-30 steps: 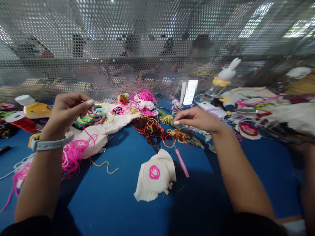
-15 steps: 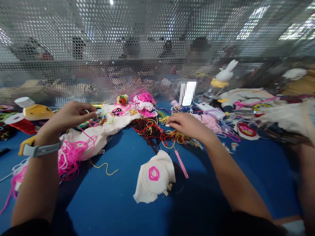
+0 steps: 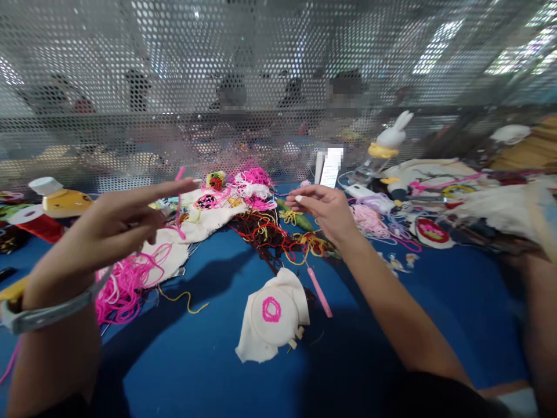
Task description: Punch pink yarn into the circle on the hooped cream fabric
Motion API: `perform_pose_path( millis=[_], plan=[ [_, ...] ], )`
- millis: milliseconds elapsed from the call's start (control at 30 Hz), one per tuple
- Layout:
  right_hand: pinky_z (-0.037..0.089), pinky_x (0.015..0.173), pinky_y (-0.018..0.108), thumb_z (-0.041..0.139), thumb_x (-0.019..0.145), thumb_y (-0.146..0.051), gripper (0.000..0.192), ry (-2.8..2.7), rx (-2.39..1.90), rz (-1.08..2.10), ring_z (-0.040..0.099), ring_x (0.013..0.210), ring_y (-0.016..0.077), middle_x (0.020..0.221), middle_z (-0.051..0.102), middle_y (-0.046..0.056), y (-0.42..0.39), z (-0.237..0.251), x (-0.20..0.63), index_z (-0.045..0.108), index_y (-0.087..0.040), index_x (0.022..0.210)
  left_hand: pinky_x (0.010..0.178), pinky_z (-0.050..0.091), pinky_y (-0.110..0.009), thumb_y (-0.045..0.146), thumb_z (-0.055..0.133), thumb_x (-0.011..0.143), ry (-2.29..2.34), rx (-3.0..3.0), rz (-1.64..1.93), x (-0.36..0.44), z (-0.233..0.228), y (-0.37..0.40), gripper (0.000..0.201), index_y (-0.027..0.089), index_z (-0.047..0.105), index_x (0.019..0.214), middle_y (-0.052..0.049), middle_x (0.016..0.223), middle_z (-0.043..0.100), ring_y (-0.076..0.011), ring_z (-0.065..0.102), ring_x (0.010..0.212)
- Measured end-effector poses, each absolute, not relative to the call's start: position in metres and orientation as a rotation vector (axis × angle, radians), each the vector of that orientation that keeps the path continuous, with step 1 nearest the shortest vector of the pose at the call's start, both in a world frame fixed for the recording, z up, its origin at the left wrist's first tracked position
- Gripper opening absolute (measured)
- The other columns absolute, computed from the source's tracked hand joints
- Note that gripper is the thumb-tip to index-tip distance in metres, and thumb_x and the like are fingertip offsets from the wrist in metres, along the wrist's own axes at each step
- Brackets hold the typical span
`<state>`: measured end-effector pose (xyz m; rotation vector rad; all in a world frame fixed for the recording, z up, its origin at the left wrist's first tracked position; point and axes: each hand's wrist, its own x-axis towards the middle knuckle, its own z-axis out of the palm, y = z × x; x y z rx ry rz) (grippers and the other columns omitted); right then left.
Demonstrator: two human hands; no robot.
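We get bright, even light from overhead, glaring white through the perforated screen (image 3: 278, 87) beyond both grips. Soft shadows fall on the blue counter (image 3: 183, 360) beneath each forearm. The left hand (image 3: 113, 229) smears with motion blur; the right hand (image 3: 326, 209) is sharper. Straight lines bow toward the edges, and everything behind the screen is hazy

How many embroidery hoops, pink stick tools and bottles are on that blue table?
Embroidery hoops: 1, the hoop with the pink ring
Pink stick tools: 1, the pink tool
Bottles: 2, the rabbit-capped bottle and the yellow bottle with a white cap
Total: 4
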<state>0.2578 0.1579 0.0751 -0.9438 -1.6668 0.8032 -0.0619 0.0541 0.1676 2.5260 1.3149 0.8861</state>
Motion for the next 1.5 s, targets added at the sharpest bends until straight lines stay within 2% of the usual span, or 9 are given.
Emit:
perform_pose_path(
  millis=[167, 267, 367, 467, 567, 700, 867, 967, 1500],
  plan=[
    [0.056, 0.063, 0.026, 0.065, 0.076, -0.027, 0.016, -1.627, -0.795, 1.284, 0.068, 0.069, 0.0136, 0.087, 0.071, 0.005, 0.123, 0.090, 0.233, 0.062, -0.017, 0.088, 0.045, 0.039, -0.019, 0.013, 0.055, 0.082, 1.038, 2.564, 0.939, -0.017, 0.154, 0.053, 0.058, 0.028, 0.044, 0.136, -0.001, 0.086, 0.069, -0.0062, 0.036, 0.045],
    [0.052, 0.051, 0.025, 0.066, 0.077, -0.030, 0.019, -1.707, -0.748, 1.446, 0.066, 0.060, 0.0133, 0.080, 0.070, 0.002, 0.103, 0.097, 0.220, 0.056, -0.020, 0.089, 0.049, 0.046, -0.019, 0.012, 0.053, 0.085, 0.855, 2.571, 0.779, 0.007, 0.148, 0.055, 0.058, 0.030, 0.039, 0.139, -0.006, 0.121, 0.062, -0.0063, 0.049, 0.051],
    [0.050, 0.052, 0.026, 0.069, 0.074, -0.031, 0.021, -1.805, -0.778, 1.368, 0.061, 0.059, 0.0135, 0.072, 0.067, 0.000, 0.091, 0.099, 0.213, 0.059, -0.021, 0.088, 0.056, 0.052, -0.020, 0.016, 0.053, 0.087, 0.695, 2.613, 0.705, 0.025, 0.143, 0.058, 0.059, 0.030, 0.034, 0.141, -0.007, 0.133, 0.054, -0.0127, 0.064, 0.076],
    [0.049, 0.056, 0.027, 0.069, 0.074, -0.033, 0.017, -1.798, -0.737, 1.335, 0.059, 0.060, 0.0128, 0.068, 0.064, -0.001, 0.087, 0.097, 0.211, 0.064, -0.021, 0.084, 0.074, 0.055, -0.026, 0.015, 0.055, 0.087, 0.644, 2.658, 0.752, 0.031, 0.136, 0.064, 0.063, 0.028, 0.028, 0.143, -0.009, 0.130, 0.056, -0.0167, 0.063, 0.097],
    [0.045, 0.051, 0.024, 0.068, 0.075, -0.032, 0.014, -1.767, -0.715, 1.396, 0.055, 0.053, 0.0096, 0.063, 0.061, -0.002, 0.088, 0.095, 0.213, 0.066, -0.019, 0.079, 0.083, 0.053, -0.030, 0.016, 0.060, 0.085, 0.749, 2.736, 0.834, 0.027, 0.130, 0.071, 0.068, 0.027, 0.027, 0.144, -0.011, 0.128, 0.057, -0.0183, 0.062, 0.103],
    [0.038, 0.046, 0.021, 0.071, 0.073, -0.030, 0.014, -1.728, -0.855, 1.375, 0.050, 0.046, 0.0077, 0.054, 0.056, -0.003, 0.087, 0.099, 0.215, 0.064, -0.017, 0.074, 0.077, 0.053, -0.028, 0.029, 0.068, 0.079, 0.825, 2.724, 0.865, 0.016, 0.129, 0.084, 0.062, 0.019, 0.044, 0.135, -0.012, 0.117, 0.065, -0.0196, 0.065, 0.094],
    [0.033, 0.042, 0.019, 0.075, 0.069, -0.029, 0.016, -1.583, -0.776, 1.465, 0.044, 0.044, 0.0052, 0.056, 0.054, -0.004, 0.085, 0.105, 0.216, 0.064, -0.017, 0.073, 0.060, 0.047, -0.019, 0.025, 0.059, 0.087, 0.696, 2.643, 0.680, 0.013, 0.121, 0.106, 0.018, 0.015, 0.070, 0.095, -0.006, 0.078, 0.073, -0.0117, 0.065, 0.063],
    [0.032, 0.041, 0.019, 0.075, 0.068, -0.031, 0.018, -1.533, -0.756, 1.496, 0.042, 0.044, 0.0045, 0.060, 0.056, -0.003, 0.086, 0.104, 0.216, 0.065, -0.017, 0.073, 0.058, 0.045, -0.017, 0.022, 0.054, 0.089, 0.678, 2.599, 0.673, 0.012, 0.114, 0.116, 0.019, 0.013, 0.070, 0.085, -0.004, 0.069, 0.071, -0.0102, 0.064, 0.060],
    [0.026, 0.042, 0.018, 0.069, 0.075, -0.024, 0.013, -1.383, -0.679, 1.649, 0.043, 0.045, 0.0019, 0.068, 0.060, 0.000, 0.092, 0.094, 0.212, 0.064, -0.012, 0.077, 0.056, 0.042, -0.018, 0.026, 0.045, 0.093, 0.702, 2.674, 0.789, 0.014, 0.100, 0.125, 0.028, 0.012, 0.064, 0.078, -0.004, 0.064, 0.065, -0.0102, 0.058, 0.057]
  ],
)
